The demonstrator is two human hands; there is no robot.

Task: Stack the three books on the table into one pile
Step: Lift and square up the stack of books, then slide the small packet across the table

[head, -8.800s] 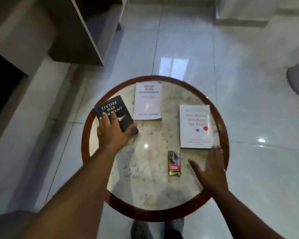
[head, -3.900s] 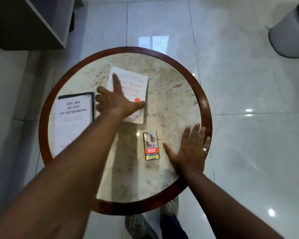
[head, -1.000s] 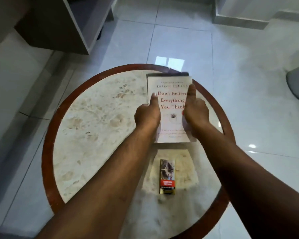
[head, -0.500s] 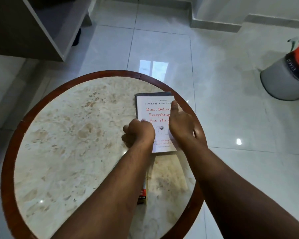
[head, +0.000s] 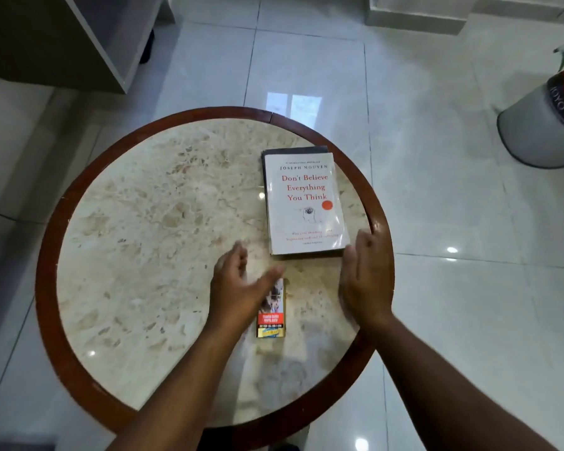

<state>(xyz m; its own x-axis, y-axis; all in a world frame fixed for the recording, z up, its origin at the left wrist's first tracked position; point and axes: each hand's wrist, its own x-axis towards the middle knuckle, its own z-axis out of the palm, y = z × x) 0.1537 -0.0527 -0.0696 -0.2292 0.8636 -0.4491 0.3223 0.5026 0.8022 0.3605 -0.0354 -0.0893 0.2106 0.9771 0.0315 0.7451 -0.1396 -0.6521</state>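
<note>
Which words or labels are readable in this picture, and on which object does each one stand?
"JOSEPH NGUYEN": top book of the pile, above the title.
"Don't Believe Everything You Think": same cover, in red.
Small line above the author and the lines at the cover's foot: too blurred.
"OYO": dark band of the grey container on the floor.
Small packet: red label print too small to read.

Both forearms bare, no sleeves; left hand (head: 238, 288) and right hand (head: 365, 281) ungloved (motion-blurred).

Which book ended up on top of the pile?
The white book titled "Don't Believe Everything You Think" lies on top, cover up. Only a dark book's edge shows beneath it; any third book is hidden.
</note>
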